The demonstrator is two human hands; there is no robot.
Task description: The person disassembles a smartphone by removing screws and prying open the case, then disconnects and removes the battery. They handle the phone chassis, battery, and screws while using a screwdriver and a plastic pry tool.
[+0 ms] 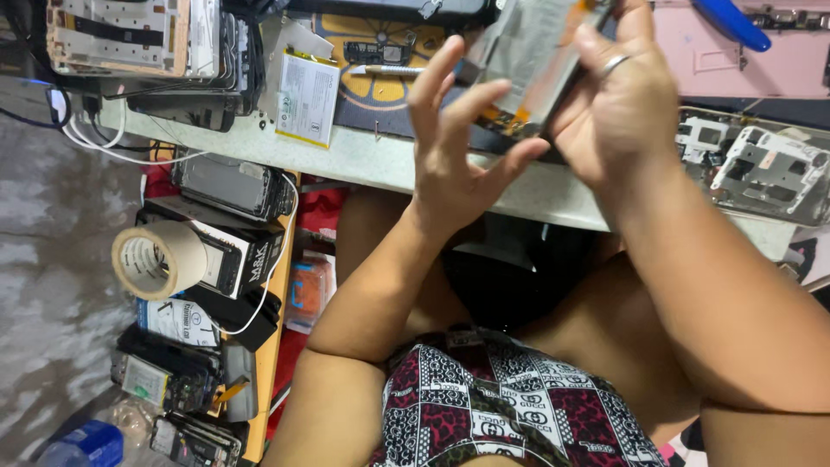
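My right hand (618, 108), with a ring on one finger, grips a flat silvery phone battery with orange edges (532, 52) above the worktable edge. My left hand (454, 147) is raised just left of it with fingers spread. Its thumb and fingertips touch the battery's lower corner, though it does not close around it. Both forearms come up from the lower part of the head view, over my lap and patterned shorts (510, 415).
A white battery (307, 97) lies on the table (372, 160) beside a dark mat with small parts and a pen-like tool (385, 69). Opened phone frames (761, 169) lie at right. A low shelf at left holds a tape roll (156, 259), boxes and old phones.
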